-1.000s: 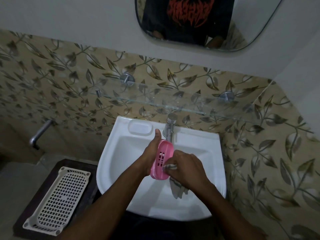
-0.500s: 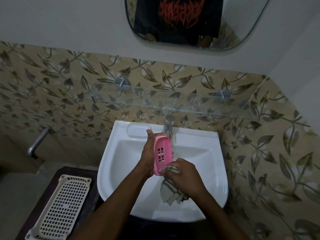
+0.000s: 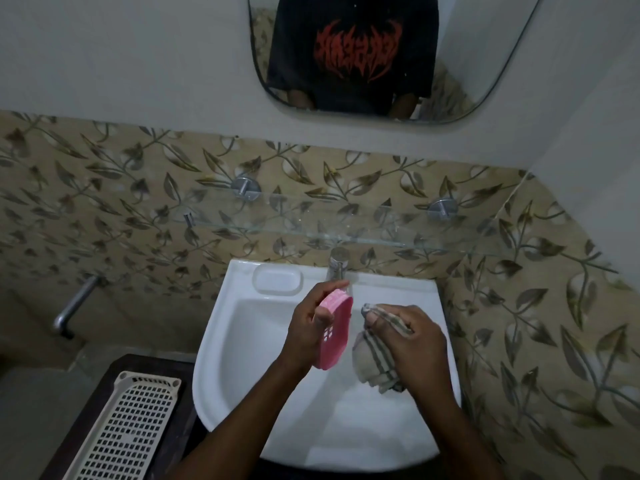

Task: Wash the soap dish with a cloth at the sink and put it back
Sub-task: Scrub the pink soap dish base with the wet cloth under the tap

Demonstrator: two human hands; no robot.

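My left hand (image 3: 308,327) grips a pink slotted soap dish (image 3: 337,336) held on edge over the white sink (image 3: 242,341). Just to its right, my right hand (image 3: 408,341) holds a grey striped cloth (image 3: 374,362), bunched and hanging down into the basin. A small gap separates cloth and dish. The chrome tap (image 3: 337,263) stands right behind the dish. A moulded soap recess (image 3: 277,278) lies in the sink's back left corner.
A glass shelf (image 3: 311,223) on chrome brackets runs above the tap, with a mirror (image 3: 363,57) higher up. A cream perforated tray (image 3: 128,427) lies on a dark stand left of the sink. A metal pipe (image 3: 74,306) sticks out of the left wall.
The cloth was pressed against the dish's lower part; my right hand has now pulled it away to the right. The dish has turned more edge-on in my left hand.
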